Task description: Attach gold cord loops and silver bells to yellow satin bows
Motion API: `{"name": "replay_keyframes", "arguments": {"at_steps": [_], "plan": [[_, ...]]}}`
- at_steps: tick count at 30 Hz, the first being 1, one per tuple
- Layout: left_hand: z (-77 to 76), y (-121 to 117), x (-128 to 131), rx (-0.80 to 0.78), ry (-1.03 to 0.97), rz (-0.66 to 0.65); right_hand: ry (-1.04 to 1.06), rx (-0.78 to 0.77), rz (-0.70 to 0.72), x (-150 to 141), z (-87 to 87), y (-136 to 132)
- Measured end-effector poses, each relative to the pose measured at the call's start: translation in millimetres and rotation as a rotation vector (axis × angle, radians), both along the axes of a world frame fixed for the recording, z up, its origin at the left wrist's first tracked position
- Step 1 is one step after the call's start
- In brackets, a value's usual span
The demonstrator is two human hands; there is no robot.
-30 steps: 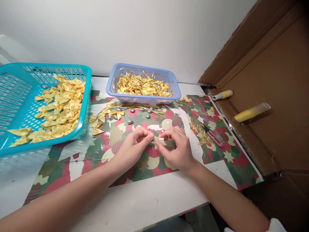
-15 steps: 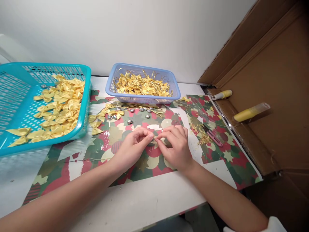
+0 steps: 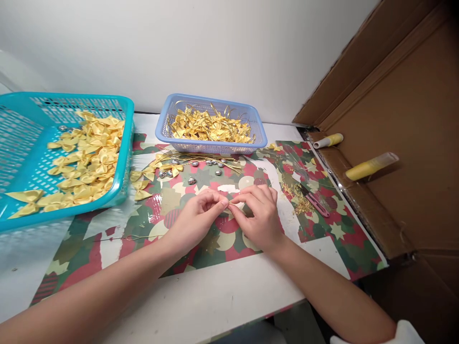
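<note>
Head view, vs. about 1 sec. ago: R fingertips have drawn tog., next to the L ones, and much less of the small yellow piece (image 3: 230, 203) shows; the whole view has slid a touch left too. Both hands meet over the middle of the table (image 3: 229, 296), well in from its near edge. L hand (image 3: 201, 212) has thumb pressed to fingers on the piece; R hand (image 3: 260, 215) pinches its other side, thumb vs. index. Piece is mostly hidden, so exact shape can't be told. Step in hand looks like fine fingertip work, prob. twisting or tying; next move seems to call for a steady L grip w/ small R-hand adjustments.

Containers: teal basket (image 3: 126, 138), at the table's left end, has yellow bows (image 3: 96, 162) heaped toward its right side, plus a few silver beads (image 3: 62, 128) by the far wall. Blue basket (image 3: 211, 143), near the table's back edge, is full of yellow bows w/ gold cords (image 3: 215, 109) looping up. Just in front lie loose cords (image 3: 204, 156) & loose beads (image 3: 192, 181). Toward the table's right edge: pink cutter (image 3: 317, 203) beside gold clippings (image 3: 304, 206).
</note>
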State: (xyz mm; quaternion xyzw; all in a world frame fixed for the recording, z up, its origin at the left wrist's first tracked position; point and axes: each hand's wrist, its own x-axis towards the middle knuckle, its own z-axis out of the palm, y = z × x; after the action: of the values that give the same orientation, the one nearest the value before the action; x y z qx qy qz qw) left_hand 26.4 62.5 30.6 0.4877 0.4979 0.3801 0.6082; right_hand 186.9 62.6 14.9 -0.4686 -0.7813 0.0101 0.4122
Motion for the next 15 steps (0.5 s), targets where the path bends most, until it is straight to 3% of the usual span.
{"name": "replay_keyframes", "arguments": {"at_steps": [7, 15], "plan": [[4.6, 0.4, 1.1, -0.004, 0.002, 0.012, -0.002, 0.0, 0.013, 0.6, 1.4, -1.0], [4.1, 1.8, -2.5, -0.008, 0.098, 0.013, -0.017, -0.168, 0.056, 3.6, 4.1, -0.1]]}}
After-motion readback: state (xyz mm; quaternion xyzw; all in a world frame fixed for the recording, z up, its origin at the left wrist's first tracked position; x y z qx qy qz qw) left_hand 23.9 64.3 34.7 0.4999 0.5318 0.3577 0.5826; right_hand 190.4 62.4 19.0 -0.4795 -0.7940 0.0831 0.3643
